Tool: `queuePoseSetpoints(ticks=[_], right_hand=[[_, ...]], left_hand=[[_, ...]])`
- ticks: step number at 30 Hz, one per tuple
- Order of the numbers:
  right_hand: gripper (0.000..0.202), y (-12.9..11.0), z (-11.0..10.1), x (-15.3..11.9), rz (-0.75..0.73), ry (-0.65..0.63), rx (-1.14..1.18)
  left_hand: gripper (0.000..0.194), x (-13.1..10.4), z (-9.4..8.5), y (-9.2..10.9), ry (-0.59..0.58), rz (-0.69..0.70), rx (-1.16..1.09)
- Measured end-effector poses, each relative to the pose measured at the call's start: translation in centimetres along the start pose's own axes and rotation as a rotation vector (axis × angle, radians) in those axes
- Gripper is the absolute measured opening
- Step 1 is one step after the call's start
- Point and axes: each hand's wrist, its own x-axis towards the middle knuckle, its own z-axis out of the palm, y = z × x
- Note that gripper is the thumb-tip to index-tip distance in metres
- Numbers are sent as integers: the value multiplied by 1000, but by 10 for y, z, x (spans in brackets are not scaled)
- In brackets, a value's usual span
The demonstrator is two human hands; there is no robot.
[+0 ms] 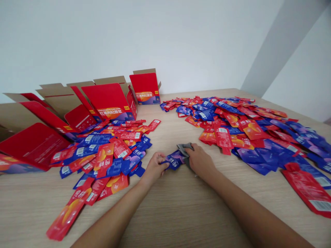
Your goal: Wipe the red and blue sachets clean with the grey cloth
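A blue sachet (175, 159) with white lettering is held low over the middle of the wooden table. My left hand (156, 166) pinches its left end between thumb and fingers. On its right end, my right hand (200, 159) grips a grey cloth (185, 148), which covers part of the sachet. Nearest my left hand lies a heap of red and blue sachets (117, 147). A larger heap of the same sachets (248, 129) spreads out beyond my right hand.
Several open red cartons stand at the back left, among them a front one (110, 100) and a separate one (146, 88) by the wall. A loose red sachet (69, 210) lies at the left front, and another (309, 189) at the far right. The white wall (196, 44) borders the table.
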Motion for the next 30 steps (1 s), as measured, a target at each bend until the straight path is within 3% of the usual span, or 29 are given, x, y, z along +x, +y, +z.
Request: queuePoseSetpoints(ticks=[3,6,9,11,18,22,26,28,30], right_hand=[[43,19,-4,4,70,68,37],[49,8,-6,-3,-41,154,98],[49,-17,-5,-13,-215,90,84],[47,-25,-4,-14,-253,3,62],[40,14,-5,6,27,4,-41],[41,12,-4,1,-35,20,-22],[42,3,1,-2,-96,15,47],[44,5,3,0,-62,19,103],[45,9,4,3,-25,22,169]], left_hand=[[37,-2,-4,2,4,-32,-18],[38,-3,-4,1,1,-41,-1],[38,-2,-2,-1,6,-48,-5],[38,-1,-1,-2,3,-41,-15],[41,-4,-4,5,46,-75,-82],[42,-4,-5,8,45,-178,-107],[40,-4,-5,10,-61,-238,-95],[38,-4,-9,16,-10,-184,-138],[37,-4,-18,28,175,-18,-224]])
